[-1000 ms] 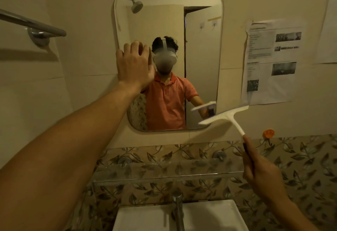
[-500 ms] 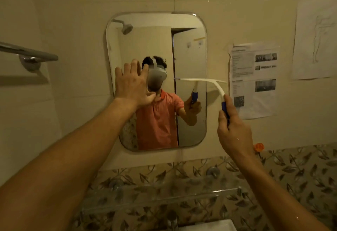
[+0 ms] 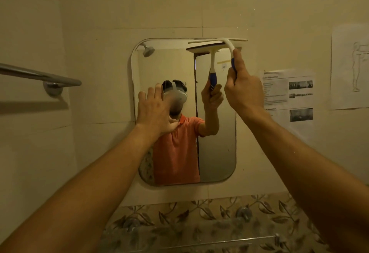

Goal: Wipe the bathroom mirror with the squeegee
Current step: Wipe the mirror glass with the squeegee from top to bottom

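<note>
The mirror (image 3: 219, 163) hangs upright on the cream wall, a tall pane with rounded corners. The squeegee (image 3: 225, 42) is at the mirror's top edge, towards its upper right corner. Its white blade lies level across the rim, with the right end reaching past the glass onto the wall. The curved white neck runs down from the blade into a blue grip.

The right hand (image 3: 242, 91) is clenched around that blue grip, with one finger stretched up along the neck, just in front of the mirror's right edge. The left hand (image 3: 154, 113) is released, fingers straight and slightly spread. It lies flat against the left side of the mirror about halfway up and holds nothing.

The glass reflects a person in an orange shirt, the raised squeegee and a shower head (image 3: 148, 50) near the mirror's upper left corner.

A metal towel bar (image 3: 40, 76) is fixed to the wall well left of the mirror. To the right of the mirror a printed sheet (image 3: 289, 95) is stuck to the wall, and farther right a sheet with a line drawing (image 3: 351, 67). Below the mirror runs a band of leaf-patterned tiles (image 3: 189, 216), and under it is a glass shelf (image 3: 199, 238).
</note>
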Motion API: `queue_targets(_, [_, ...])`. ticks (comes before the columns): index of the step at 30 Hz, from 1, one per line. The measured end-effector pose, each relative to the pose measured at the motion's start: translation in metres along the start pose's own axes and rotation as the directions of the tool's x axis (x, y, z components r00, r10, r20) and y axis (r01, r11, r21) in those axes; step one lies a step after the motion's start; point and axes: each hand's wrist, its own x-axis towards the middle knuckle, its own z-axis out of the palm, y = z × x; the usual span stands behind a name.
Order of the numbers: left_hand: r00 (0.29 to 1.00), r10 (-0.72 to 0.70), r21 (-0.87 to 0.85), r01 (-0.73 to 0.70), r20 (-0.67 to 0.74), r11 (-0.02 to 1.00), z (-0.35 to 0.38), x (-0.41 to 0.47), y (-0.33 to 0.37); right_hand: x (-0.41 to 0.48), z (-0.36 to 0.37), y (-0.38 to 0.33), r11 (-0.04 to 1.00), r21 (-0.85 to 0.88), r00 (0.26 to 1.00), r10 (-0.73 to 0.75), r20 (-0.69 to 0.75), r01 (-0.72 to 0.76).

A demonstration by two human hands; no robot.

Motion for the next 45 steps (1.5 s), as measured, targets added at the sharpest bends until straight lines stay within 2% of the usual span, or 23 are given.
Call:
queue_targets(10, [0.998,0.016,0.054,-0.020,0.060,0.998,0.005,0.000,0.003,0.000,0.006,-0.004,0.994,-0.107,0.998,0.010,0.057,-0.004])
queue_targets(22, [0.999,0.012,0.079,-0.016,0.052,0.997,0.001,-0.002,0.006,-0.042,0.007,-0.005,0.993,-0.092,0.992,0.082,0.092,-0.074])
queue_targets(45, [1.000,0.008,0.087,-0.011,0.030,0.996,0.001,-0.004,0.006,-0.172,0.023,0.022,0.977,-0.118,0.967,0.197,0.160,-0.179])
